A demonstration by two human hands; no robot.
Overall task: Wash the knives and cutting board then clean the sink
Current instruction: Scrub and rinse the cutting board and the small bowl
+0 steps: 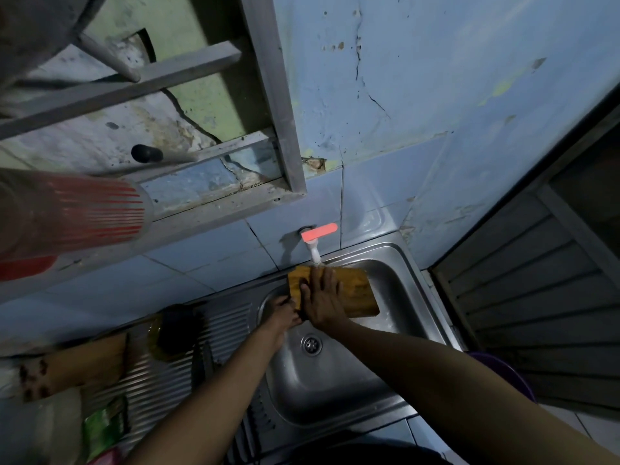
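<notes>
Two hands are at work on the wooden cutting board (355,293), which you hold tilted over the sink basin (339,380) right under the tap. Your right hand (322,303) lies flat on the board's face, its fingers (327,280) spread and nearly straight, pressing and rubbing rather than gripping. Your left hand (283,313) is at the board's lower left edge, its fingers curled round that edge to steady it, though the right hand partly hides the hold. Water runs from the white tap (314,251) with the pink lever (320,231) onto the top of the board, just by your right fingertips.

Judging from this, you are in the board-washing step, rinsing or hand-scrubbing its face; cleaning the sink is not yet begun. Next you would likely turn the board to bring the other face under the stream, which calls for a firm left-hand hold, since wet wood will be slippery.

Beside the basin, on the ribbed drainboard (174,374), lie a dark sponge-like thing (177,330) and what may be a knife (198,367), too blurred to be sure. A green packet (104,427) sits at the lower left; its print cannot be read. No brand or writing is legible anywhere. A red-striped plastic cup (77,216) stands on the ledge above, and a purple bowl (503,374) shows by your right arm.
</notes>
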